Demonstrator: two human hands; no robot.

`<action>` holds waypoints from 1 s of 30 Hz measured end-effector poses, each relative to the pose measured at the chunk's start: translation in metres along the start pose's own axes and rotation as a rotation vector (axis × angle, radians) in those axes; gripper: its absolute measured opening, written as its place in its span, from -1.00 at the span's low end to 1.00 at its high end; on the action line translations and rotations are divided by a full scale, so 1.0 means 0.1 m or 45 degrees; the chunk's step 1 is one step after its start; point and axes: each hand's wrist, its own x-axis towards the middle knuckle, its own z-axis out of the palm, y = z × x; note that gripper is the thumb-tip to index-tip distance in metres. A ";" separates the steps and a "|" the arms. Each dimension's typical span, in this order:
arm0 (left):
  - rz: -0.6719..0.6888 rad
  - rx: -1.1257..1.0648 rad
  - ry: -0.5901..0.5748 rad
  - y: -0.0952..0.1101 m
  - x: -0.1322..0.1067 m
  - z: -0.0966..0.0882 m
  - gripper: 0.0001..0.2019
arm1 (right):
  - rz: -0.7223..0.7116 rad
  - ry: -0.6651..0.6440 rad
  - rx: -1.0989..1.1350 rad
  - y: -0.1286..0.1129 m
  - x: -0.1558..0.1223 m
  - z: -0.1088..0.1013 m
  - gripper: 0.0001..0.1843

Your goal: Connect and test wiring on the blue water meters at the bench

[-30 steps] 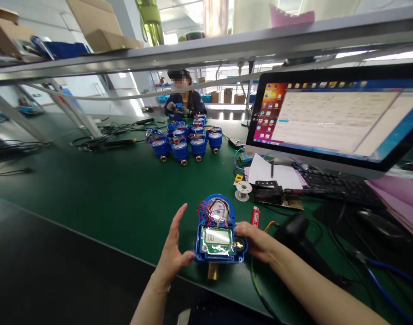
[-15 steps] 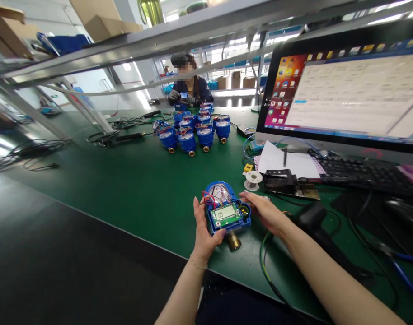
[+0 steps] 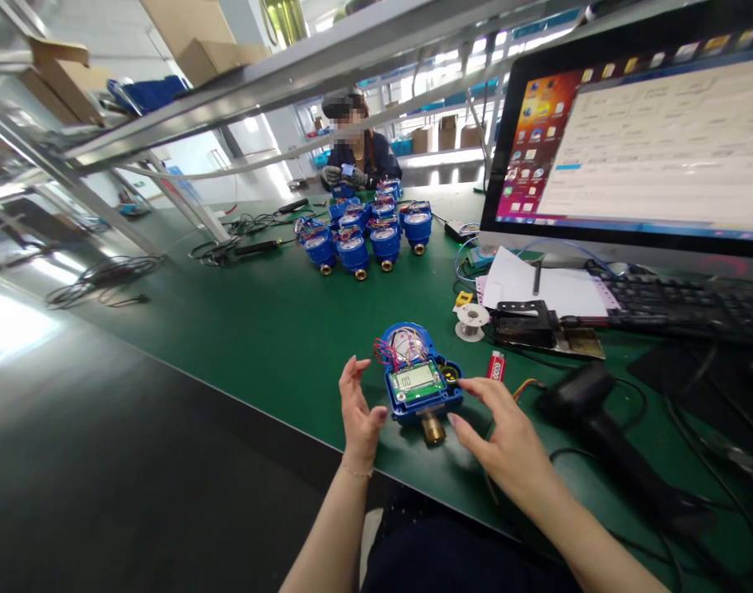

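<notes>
Green desk (image 3: 246,329), its near edge bearing a blue meter (image 3: 422,377), open-topped. Left hand (image 3: 359,412) and right hand (image 3: 506,432) flank it, fingers loosely spread, gripping nothing; whether fingertips touch I cannot tell. Meter details: green circuit board (image 3: 418,394), pale display (image 3: 416,379), brass fitting (image 3: 433,429), thin wires (image 3: 385,352).

We have our widest passage on the left, where bare green table (image 3: 246,354) runs from the near edge up to the loose black cables (image 3: 246,235). Straight beyond the open blue meter (image 3: 415,380), we could reach forward until the cluster of blue meters (image 3: 353,251) blocks the way, with the shelf (image 3: 278,103) crossing above. Right of it we are hemmed in: the wire spool (image 3: 472,321) and red lighter (image 3: 496,365) stand close, then the black scanner (image 3: 624,461) lies beside our right hand (image 3: 506,432).
</notes>
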 end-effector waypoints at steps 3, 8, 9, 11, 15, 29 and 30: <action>-0.014 0.153 0.097 0.12 0.11 -0.05 -0.62 | -0.082 0.035 -0.041 -0.01 -0.07 0.04 -0.67; 0.029 0.486 0.107 0.44 0.57 0.05 -0.83 | -0.157 0.088 -0.026 -0.05 0.07 0.02 -0.73; 0.019 0.567 0.054 0.49 0.67 0.10 -0.78 | -0.170 0.098 -0.009 -0.07 0.14 0.01 -0.74; -0.054 0.771 -0.103 0.54 0.85 0.19 -0.71 | -0.203 0.120 0.031 -0.12 0.31 -0.03 -0.77; -0.205 1.061 -0.341 0.53 0.99 0.31 -0.89 | -0.263 0.135 0.100 -0.23 0.71 -0.09 -0.83; 0.433 1.387 -0.227 0.70 0.63 0.51 -0.91 | -0.532 -0.099 -0.346 -0.38 1.08 0.13 -0.89; 0.423 1.335 -0.232 0.69 0.62 0.51 -0.91 | -0.518 -0.086 -0.347 -0.36 1.06 0.12 -0.89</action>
